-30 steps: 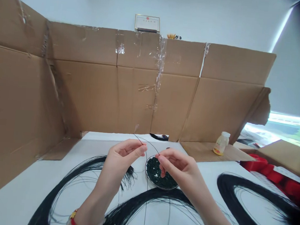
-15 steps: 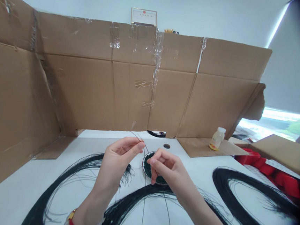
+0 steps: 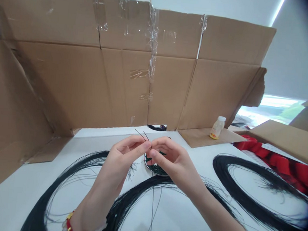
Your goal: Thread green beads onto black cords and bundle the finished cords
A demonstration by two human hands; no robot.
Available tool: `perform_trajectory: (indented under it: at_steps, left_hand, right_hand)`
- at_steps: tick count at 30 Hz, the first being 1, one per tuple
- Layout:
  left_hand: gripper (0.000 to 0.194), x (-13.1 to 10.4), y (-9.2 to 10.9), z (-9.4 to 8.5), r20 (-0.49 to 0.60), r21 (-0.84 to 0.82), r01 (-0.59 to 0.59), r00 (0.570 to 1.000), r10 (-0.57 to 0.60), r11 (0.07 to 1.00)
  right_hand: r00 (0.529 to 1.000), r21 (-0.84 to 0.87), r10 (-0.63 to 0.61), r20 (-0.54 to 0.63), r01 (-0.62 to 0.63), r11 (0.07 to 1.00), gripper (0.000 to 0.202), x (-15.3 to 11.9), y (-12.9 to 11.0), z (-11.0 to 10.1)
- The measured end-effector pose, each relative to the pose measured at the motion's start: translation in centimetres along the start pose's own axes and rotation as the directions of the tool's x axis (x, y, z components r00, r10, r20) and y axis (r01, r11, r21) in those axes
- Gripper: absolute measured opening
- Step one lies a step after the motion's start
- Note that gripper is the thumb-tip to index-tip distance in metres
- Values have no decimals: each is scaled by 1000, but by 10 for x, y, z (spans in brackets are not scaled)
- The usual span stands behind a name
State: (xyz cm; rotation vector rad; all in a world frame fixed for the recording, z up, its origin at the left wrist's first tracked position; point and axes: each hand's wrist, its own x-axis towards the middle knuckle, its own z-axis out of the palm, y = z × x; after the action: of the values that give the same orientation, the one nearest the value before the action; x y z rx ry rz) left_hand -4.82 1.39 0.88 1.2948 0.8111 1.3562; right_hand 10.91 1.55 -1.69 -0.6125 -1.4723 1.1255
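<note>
My left hand and my right hand meet fingertip to fingertip in the middle of the view. Both are closed in a pinch on thin black strands, whose two short ends stick up above the fingers. The strands' long tails hang down and cross over the white table. Just behind and below my right hand is a round dish of small dark green or black bits, partly covered by the fingers. A curved bundle of black strands lies beneath my wrists.
Another black bundle curves at the left, and a third at the right. A tall cardboard screen closes off the back and left. A small white-capped bottle stands on a cardboard flap. Red items fill a box at right.
My hands have come together, the right moving left and up to meet the left fingertips. Two strand ends now show above the fingers. The view has tilted down and turned slightly right.
</note>
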Motion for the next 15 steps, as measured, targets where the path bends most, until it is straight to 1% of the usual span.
perform_trajectory:
  at_steps: [2, 4, 6, 8, 11, 13, 15]
  left_hand:
    - [15, -1, 0, 2, 41, -4, 1, 999, -1, 1000]
    - [17, 0, -1, 2, 59, 0, -6, 998, 6, 1000]
    - [15, 1, -2, -1, 41, 14, -18, 999, 17, 1000]
    - [10, 3, -2, -4, -11, 44, -27, 1000, 27, 999]
    - [5, 4, 0, -8, -74, 101, -74, 994, 82, 992]
    - [7, 3, 2, -9, -72, 141, -116, 989, 127, 983]
    - [7, 2, 3, -9, -55, 176, -132, 988, 144, 975]
  right_hand:
    - [1000, 38, -11, -12, 11, 999, 15, -1, -2, 1]
    - [1000, 42, -10, -17, 11, 999, 16, -2, -4, 1]
    - [1000, 22, -3, -17, 3, 1000, 18, -2, -7, -1]
    - [1000, -2, 11, -8, -11, 1000, 20, -1, -9, -3]
    - [999, -26, 38, 12, -37, 999, 21, 0, -12, -7]
    - [998, -42, 58, 25, -57, 998, 20, 1, -13, -9]
    - [998, -79, 65, 26, -62, 995, 18, 1, -14, -11]
